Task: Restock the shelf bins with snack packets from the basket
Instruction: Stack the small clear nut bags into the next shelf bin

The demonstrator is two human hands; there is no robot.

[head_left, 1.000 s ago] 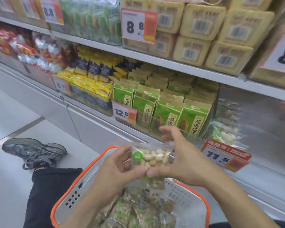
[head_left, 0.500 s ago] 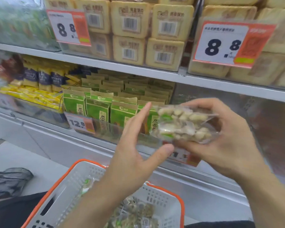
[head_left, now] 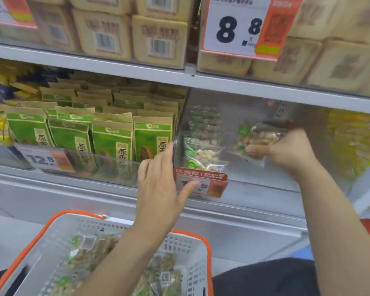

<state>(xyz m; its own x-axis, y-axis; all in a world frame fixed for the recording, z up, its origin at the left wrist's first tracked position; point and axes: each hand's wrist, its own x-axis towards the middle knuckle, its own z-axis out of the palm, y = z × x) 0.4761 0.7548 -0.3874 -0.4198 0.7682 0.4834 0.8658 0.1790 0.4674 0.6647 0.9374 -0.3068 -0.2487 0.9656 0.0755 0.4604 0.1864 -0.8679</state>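
here the right hand (head_left: 291, 152) reaches into the clear plastic shelf bin (head_left: 254, 133) on the lower shelf, its fingers and thumb pinched around a transparent snack packet of pale nuts with a green round label (head_left: 256, 138). the packet is held up inside the bin, tilted, well apart from the bin's left wall. against that left wall a few more clear nut packets (head_left: 203, 154) already stand, one behind another, the ones farther back too blurred to count.

the left hand (head_left: 160, 184) is released, fingers straight and spread, holding nothing; its fingertips lie at the bin's front left corner and its thumb crosses the red and white price tag (head_left: 214, 184) clipped to the bin's front edge.

just to the left, the neighbouring bin holds rows of green and brown paper pouches (head_left: 113, 133), upright. below both arms sits the white plastic basket with an orange rim (head_left: 192, 248), with more clear snack packets (head_left: 90, 253) lying loosely inside it. on the upper shelf, beige wrapped packs (head_left: 158, 39) stand behind a large white and orange price card (head_left: 239, 28).
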